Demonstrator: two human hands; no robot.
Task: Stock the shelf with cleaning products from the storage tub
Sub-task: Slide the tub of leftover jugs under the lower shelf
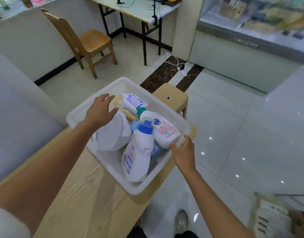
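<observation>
Over the tub on the bench, left hand hovers empty above the bag and right hand, also empty, touches the pink bottle, so I'd wrap its body firmly before lifting.

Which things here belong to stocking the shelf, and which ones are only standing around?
For the job:
white tub, blue-capped bottle, pink-label bottle, white bag, white bottle at the back, yellow pack.

Only standing around:
wooden chair, beige stool, folding table, freezer, power strip.
</observation>
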